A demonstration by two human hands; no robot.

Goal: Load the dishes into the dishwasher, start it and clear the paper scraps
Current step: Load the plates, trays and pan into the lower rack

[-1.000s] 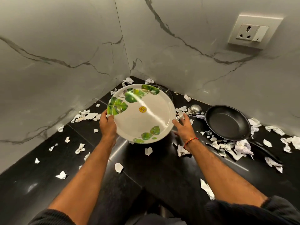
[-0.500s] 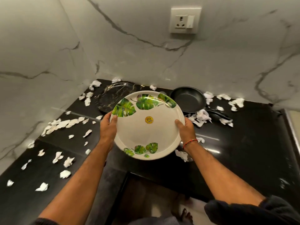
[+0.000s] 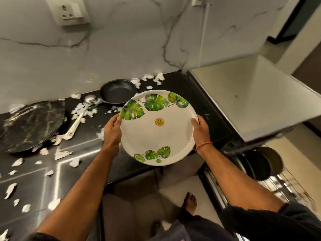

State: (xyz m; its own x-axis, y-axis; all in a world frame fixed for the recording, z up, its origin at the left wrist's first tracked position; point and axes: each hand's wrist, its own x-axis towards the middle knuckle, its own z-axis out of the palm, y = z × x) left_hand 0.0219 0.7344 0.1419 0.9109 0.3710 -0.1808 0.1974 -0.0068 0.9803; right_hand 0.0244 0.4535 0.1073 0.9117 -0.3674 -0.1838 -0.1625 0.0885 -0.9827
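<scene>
Two hands carry one white leaf-printed plate in the air, past the counter's front edge, between the worktop and the open dishwasher rack at lower right. Left hand grips the left rim, thumb over the lip, fingers hidden underneath. Right hand grips the right rim the same way.

Judgement: plate is rigid, glossy, probably slippery, chips if knocked on the rack; moderate weight. Opposite-rim hold looks sound; avoid the smooth centre with its yellow sticker.

Still on the counter: dark marbled plate at the left, black frying pan near the back wall, ladle between them, paper scraps scattered throughout.
</scene>
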